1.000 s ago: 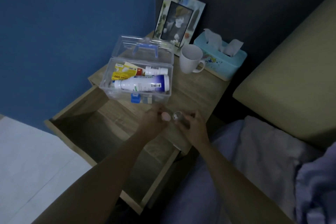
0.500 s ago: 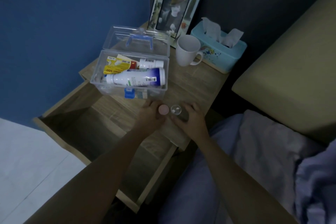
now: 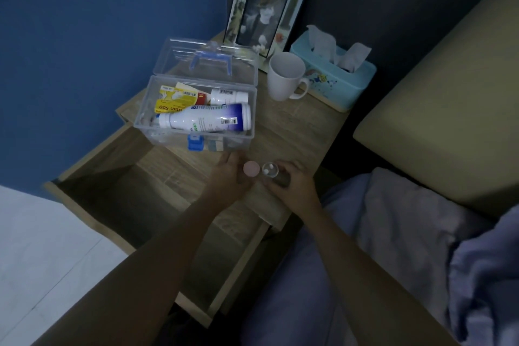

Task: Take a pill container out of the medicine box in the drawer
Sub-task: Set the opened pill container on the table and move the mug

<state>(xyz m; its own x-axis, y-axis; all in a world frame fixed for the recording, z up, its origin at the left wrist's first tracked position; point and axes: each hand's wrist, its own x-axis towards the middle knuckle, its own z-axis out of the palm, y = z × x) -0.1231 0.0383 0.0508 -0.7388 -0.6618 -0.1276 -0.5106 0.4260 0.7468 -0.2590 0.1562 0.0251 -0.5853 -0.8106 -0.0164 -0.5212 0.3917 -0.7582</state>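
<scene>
A clear plastic medicine box stands on the wooden nightstand with its lid swung back; a large white bottle, a smaller white bottle and a yellow packet lie inside. Just in front of the box, my right hand grips a small clear pill container, uncapped, with two white pills visible inside. My left hand pinches its round pink cap right beside the container's mouth. Below the hands, the drawer is pulled out.
A white mug, a light-blue tissue box and a picture frame stand at the back of the nightstand. A bed with a beige headboard and bedding lies to the right. A blue wall is to the left.
The cap has come off the container and the pills inside now show. Both hands stay close together in front of the box; the view has shifted slightly.
</scene>
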